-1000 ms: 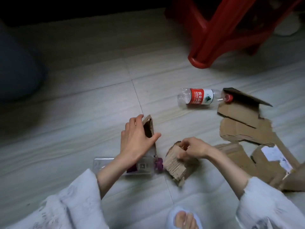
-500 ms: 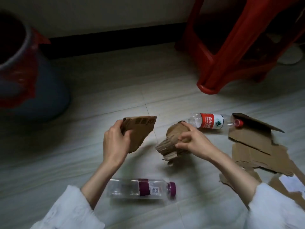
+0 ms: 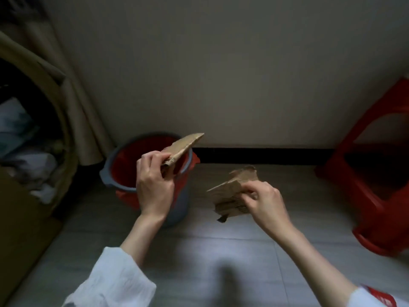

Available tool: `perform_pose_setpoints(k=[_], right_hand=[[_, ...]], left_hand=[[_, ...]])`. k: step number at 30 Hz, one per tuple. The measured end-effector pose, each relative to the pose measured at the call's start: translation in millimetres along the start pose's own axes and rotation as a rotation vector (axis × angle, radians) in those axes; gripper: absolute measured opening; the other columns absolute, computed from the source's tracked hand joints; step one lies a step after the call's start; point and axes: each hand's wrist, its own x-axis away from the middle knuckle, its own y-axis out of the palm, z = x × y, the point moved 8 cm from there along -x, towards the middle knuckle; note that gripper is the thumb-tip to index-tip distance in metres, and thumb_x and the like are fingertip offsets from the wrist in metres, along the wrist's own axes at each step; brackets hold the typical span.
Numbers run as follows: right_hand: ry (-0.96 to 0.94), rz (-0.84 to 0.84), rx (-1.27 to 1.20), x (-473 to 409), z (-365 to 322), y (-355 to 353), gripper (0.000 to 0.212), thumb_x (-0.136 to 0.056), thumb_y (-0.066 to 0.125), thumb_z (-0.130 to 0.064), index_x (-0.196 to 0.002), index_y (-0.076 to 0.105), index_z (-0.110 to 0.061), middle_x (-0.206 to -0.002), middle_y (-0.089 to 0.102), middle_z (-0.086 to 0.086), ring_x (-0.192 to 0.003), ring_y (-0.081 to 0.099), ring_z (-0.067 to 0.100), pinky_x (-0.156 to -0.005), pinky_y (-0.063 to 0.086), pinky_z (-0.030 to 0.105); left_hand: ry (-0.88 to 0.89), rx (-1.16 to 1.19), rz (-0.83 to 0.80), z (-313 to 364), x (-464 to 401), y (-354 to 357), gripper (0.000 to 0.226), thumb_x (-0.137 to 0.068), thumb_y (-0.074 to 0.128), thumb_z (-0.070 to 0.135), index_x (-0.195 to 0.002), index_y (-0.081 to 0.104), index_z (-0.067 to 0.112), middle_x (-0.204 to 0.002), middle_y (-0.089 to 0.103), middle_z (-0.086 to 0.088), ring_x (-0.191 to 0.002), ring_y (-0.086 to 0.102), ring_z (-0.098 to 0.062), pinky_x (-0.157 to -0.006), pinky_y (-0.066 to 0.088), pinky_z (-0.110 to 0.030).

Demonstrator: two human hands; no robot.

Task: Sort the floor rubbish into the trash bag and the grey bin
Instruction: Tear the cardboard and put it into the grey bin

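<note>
Now your left hand (image 3: pixel 153 185) grips one cardboard scrap (image 3: pixel 183 147) over the grey bin (image 3: pixel 106 176), lined with a red trash bag (image 3: pixel 130 165); further right, your right hand (image 3: pixel 264 201) pinches another crumpled cardboard piece (image 3: pixel 230 193) above the floor (image 3: pixel 199 251).

head view: forward-down, close over floor (image 3: pixel 232 240)

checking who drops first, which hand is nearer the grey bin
Left. The left hand holds its cardboard piece over the grey bin and its red liner. The right hand holds another cardboard piece off to the bin's right, above bare floor.
</note>
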Motion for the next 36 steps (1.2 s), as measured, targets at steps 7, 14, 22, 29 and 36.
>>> perform_pose_setpoints(k=[7, 14, 22, 29, 36], right_hand=[[-0.089, 0.112, 0.028, 15.5, -2.3, 13.7, 0.015, -0.075, 0.071, -0.003, -0.085, 0.074, -0.014, -0.08, 0.065, -0.009, -0.078, 0.058, 0.016, -0.064, 0.041, 0.027], [-0.122, 0.145, 0.095, 21.0, 2.8, 10.2, 0.015, -0.072, 0.073, 0.0, -0.079, 0.073, -0.014, -0.076, 0.066, -0.005, -0.072, 0.059, 0.02, -0.06, 0.044, 0.031], [-0.134, 0.348, 0.216, 16.7, -5.6, -28.9, 0.013, -0.071, 0.071, -0.001, -0.072, 0.067, -0.013, -0.078, 0.067, 0.002, -0.074, 0.061, 0.027, -0.06, 0.039, 0.026], [-0.096, 0.682, 0.116, 20.8, -3.8, -117.4, 0.009, -0.074, 0.062, 0.0, -0.076, 0.07, -0.004, -0.079, 0.067, 0.011, -0.073, 0.061, 0.031, -0.068, 0.039, 0.027], [-0.104, 0.753, -0.026, 27.1, 6.4, -139.2, 0.006, -0.073, 0.069, -0.004, -0.078, 0.072, -0.004, -0.079, 0.069, 0.011, -0.073, 0.065, 0.028, -0.068, 0.049, 0.033]], left_hand=[[-0.133, -0.351, -0.359, -88.7, 1.1, 44.5, 0.035, -0.076, 0.065, 0.004, -0.111, 0.063, 0.01, -0.107, 0.06, -0.015, -0.105, 0.052, -0.035, -0.089, 0.042, -0.044], [0.044, -0.404, -0.507, -99.4, 38.6, 63.6, 0.047, -0.057, 0.075, -0.001, -0.1, 0.065, 0.015, -0.085, 0.064, -0.006, -0.079, 0.062, -0.031, -0.075, 0.046, -0.041], [0.265, -0.285, -0.433, -54.3, 93.7, 55.5, 0.039, -0.06, 0.044, 0.008, -0.093, 0.053, 0.026, -0.082, 0.058, 0.003, -0.081, 0.044, -0.017, -0.07, 0.026, -0.032], [0.385, -0.115, -0.534, 32.6, 117.8, 98.5, 0.04, -0.059, 0.048, 0.011, -0.093, 0.054, 0.031, -0.079, 0.059, 0.008, -0.078, 0.045, -0.014, -0.067, 0.026, -0.029], [0.447, 0.025, -0.664, 89.9, 150.6, 114.6, 0.034, -0.068, 0.039, 0.018, -0.097, 0.053, 0.032, -0.08, 0.059, 0.01, -0.075, 0.051, -0.012, -0.067, 0.028, -0.026]])
